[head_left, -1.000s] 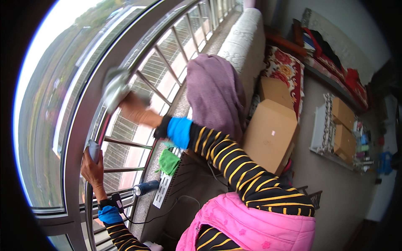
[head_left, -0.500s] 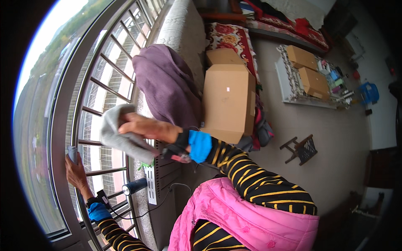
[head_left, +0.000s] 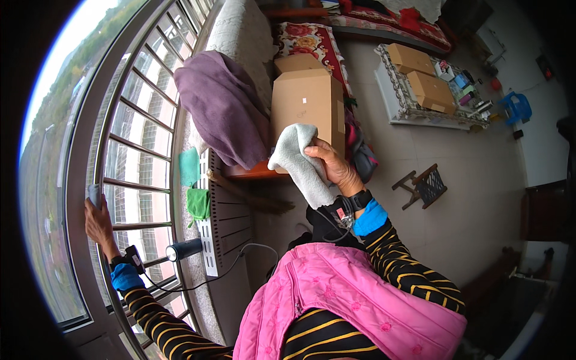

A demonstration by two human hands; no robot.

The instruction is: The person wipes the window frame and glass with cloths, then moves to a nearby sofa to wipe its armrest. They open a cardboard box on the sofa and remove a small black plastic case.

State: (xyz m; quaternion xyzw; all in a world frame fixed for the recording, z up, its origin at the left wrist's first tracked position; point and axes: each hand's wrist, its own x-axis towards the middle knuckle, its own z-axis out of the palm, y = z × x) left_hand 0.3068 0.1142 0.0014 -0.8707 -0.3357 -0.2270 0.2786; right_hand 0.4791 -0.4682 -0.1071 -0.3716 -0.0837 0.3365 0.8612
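My right hand (head_left: 336,165) is closed on a pale grey cloth (head_left: 303,168), which hangs bunched from the thumb and fingers in front of my body. To the left, my left hand (head_left: 99,225) is closed round the lower part of a grey window handle (head_left: 93,193) on the dark window frame (head_left: 90,138). Between the hands, a green cloth (head_left: 198,204) is draped over the white slotted radiator cover (head_left: 208,231). Near it a teal cloth (head_left: 189,167) lies by the sill, and a dark blue flask (head_left: 183,249) lies on its side.
Metal window bars (head_left: 141,147) run along the left. A purple blanket (head_left: 225,108) covers the sofa's end beside a large cardboard box (head_left: 303,99). A broom (head_left: 255,195) leans by the radiator. A folding stool (head_left: 429,185) and a low table (head_left: 396,111) with boxes stand to the right.
My right hand has swung right with the grey cloth, away from the window bars to in front of my body. The green and teal cloths now show. My left hand stays at the handle.
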